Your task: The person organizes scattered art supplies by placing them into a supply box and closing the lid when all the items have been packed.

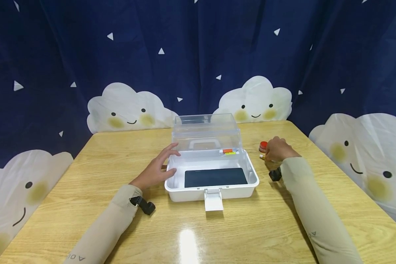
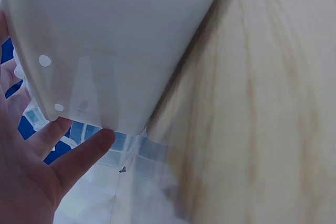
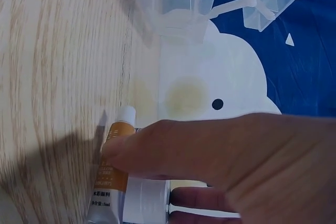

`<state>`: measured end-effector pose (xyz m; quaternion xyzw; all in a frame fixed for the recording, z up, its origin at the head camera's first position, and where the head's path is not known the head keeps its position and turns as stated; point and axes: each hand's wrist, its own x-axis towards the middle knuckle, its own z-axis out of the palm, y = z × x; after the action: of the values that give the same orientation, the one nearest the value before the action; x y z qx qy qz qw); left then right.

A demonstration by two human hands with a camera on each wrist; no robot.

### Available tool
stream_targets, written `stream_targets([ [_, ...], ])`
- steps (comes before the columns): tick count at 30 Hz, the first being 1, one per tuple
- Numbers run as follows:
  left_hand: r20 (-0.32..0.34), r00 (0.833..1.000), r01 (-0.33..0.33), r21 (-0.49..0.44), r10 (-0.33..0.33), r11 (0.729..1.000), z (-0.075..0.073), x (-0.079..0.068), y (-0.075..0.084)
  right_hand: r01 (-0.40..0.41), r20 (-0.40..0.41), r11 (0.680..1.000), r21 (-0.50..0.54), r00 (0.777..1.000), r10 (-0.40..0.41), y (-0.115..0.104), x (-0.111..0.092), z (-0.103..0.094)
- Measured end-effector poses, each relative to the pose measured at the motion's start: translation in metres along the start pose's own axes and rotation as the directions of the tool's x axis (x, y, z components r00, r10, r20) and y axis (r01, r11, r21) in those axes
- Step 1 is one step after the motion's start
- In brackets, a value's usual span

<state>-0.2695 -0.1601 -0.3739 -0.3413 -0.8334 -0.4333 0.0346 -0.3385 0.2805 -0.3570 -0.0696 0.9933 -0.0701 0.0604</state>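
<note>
A white plastic box (image 1: 214, 192) with a raised clear lid (image 1: 206, 128) stands on the table. Inside it are a flat black rectangular object (image 1: 216, 177), a red-orange tube (image 1: 227, 150) and a yellow tube (image 1: 230, 153). My left hand (image 1: 158, 167) is at the box's left end, fingers spread over the rim; in the left wrist view its fingertips touch the white wall (image 2: 115, 51). To the right of the box, my right hand (image 1: 278, 149) pinches an orange paint tube (image 3: 118, 153) with a white cap, low over the table. Part of the tube is hidden by the thumb.
A small red-lidded jar (image 1: 263, 146) stands just beyond the right hand. The box's front latch (image 1: 213, 200) hangs down toward me. Behind the wooden table (image 1: 250, 227) hangs a dark blue curtain (image 1: 184, 55) with cloud prints.
</note>
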Motion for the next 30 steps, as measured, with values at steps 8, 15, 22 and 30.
stream_targets([
  [8, -0.012, 1.0, 0.004, 0.009, -0.004, 1.0, 0.001, 0.0, -0.001, 0.029, 0.006, 1.0, -0.007, 1.0, -0.029, 0.002, 0.005, -0.002],
  [15, 0.0, 1.0, 0.0, 0.001, 0.0, 1.0, 0.0, 0.0, 0.0, 0.07, -0.035, 0.997, -0.023, 0.997, -0.071, 0.003, 0.006, -0.005],
  [22, -0.002, 1.0, -0.001, 0.007, 0.001, 1.0, -0.001, 0.0, 0.0, 0.182, -0.179, 0.98, -0.078, 0.965, -0.194, -0.003, 0.004, -0.012],
  [30, -0.012, 1.0, 0.004, 0.035, -0.004, 0.999, 0.006, 0.005, -0.036, 0.182, -0.228, 0.983, 0.022, 0.958, -0.172, -0.02, -0.004, -0.023],
])
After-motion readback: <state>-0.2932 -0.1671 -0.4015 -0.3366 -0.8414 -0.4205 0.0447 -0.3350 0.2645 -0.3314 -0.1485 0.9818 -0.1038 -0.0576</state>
